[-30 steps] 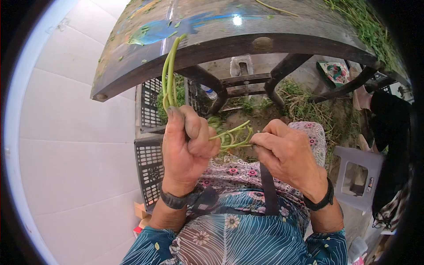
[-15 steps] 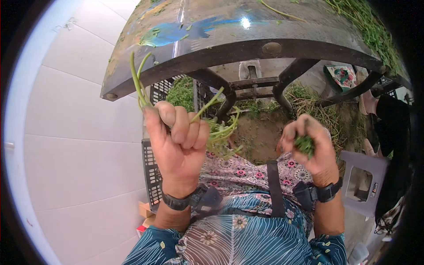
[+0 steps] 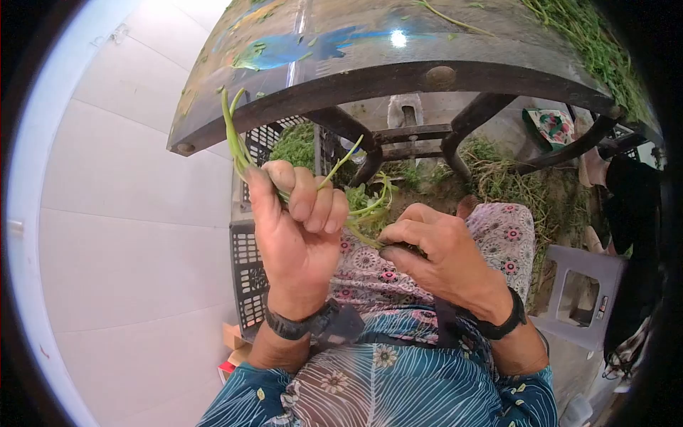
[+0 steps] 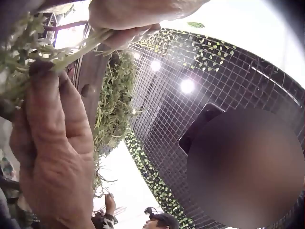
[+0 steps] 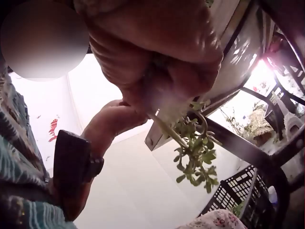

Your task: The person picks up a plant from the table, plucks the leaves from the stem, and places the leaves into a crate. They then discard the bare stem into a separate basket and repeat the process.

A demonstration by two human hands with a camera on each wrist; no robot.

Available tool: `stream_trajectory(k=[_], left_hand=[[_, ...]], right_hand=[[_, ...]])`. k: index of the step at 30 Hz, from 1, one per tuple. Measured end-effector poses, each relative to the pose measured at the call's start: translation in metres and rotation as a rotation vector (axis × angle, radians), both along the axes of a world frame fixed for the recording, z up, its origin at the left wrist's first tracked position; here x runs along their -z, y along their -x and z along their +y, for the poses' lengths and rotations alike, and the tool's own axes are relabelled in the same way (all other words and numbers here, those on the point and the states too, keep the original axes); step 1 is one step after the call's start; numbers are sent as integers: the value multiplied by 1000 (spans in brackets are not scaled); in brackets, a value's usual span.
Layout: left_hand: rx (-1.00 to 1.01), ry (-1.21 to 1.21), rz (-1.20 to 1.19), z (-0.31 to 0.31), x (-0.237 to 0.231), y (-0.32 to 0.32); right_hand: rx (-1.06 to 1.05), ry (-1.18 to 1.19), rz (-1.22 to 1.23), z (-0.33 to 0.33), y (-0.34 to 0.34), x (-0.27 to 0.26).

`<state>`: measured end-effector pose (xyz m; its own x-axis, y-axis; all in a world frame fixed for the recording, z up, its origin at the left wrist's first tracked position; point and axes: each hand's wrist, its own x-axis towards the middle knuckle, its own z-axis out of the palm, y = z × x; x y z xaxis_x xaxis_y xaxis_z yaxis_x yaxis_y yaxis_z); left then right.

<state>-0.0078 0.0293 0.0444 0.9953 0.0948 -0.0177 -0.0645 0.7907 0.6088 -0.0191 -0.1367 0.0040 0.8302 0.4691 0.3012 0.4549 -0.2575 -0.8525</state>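
My left hand [image 3: 299, 213] grips several green plant stems [image 3: 235, 139], palm turned toward me. Their bare ends rise above the thumb, while other stems come out beyond the fingers toward the right hand. With thumb and fingertips, my right hand [image 3: 445, 252] pinches a green stem [image 3: 366, 238] in front of the lap. Small rounded leaves [image 5: 195, 160] on a sprig hang below the hands in the right wrist view. From the left wrist view, the right hand's dark-stained fingertips [image 4: 45, 71] are at the stem. The right palm's contents are hidden.
Ahead stands a dark-edged table [image 3: 356, 82] with scraps of leaf and a heap of greens [image 3: 590, 50]. Black crates [image 3: 247, 274] stand at left, one holding greens [image 3: 294, 144]. Plant litter [image 3: 498, 171] covers the floor, and a grey stool [image 3: 580, 295] stands at right.
The right hand pinched the stems, then moved off right with a clump of green leaves half a second ago. Now it is back at the stems. The left hand has shifted slightly left.
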Motion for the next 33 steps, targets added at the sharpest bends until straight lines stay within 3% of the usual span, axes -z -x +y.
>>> stream_trajectory(k=[7, 10, 13, 14, 17, 19, 21, 25, 28, 33], left_hand=[[16, -93, 37, -2, 5, -1], [-4, -92, 35, -4, 5, -1], [-34, -62, 45, -5, 3, -1], [-41, -62, 36, -4, 3, -1], [-30, -52, 0, 0, 7, -2], [30, -25, -43, 0, 12, -3], [-36, -64, 20, -11, 9, -2], [12, -82, 0, -18, 9, 2], [2, -282, -18, -15, 12, 4], [176, -614, -7, 5, 22, 15]], right_hand=[[-53, 25, 47, -4, 5, 6], [39, -61, -30, -3, 0, 17], [211, -205, 525, -17, -7, 28], [248, -382, 908, -25, -9, 27], [278, -569, 966, -27, -4, 30], [216, -396, 703, -23, 0, 32], [151, -220, 438, -14, 2, 32], [-16, -31, 159, -10, 1, 27], [43, -46, 252, -22, -2, 20], [63, -26, 444, -56, -11, 0]])
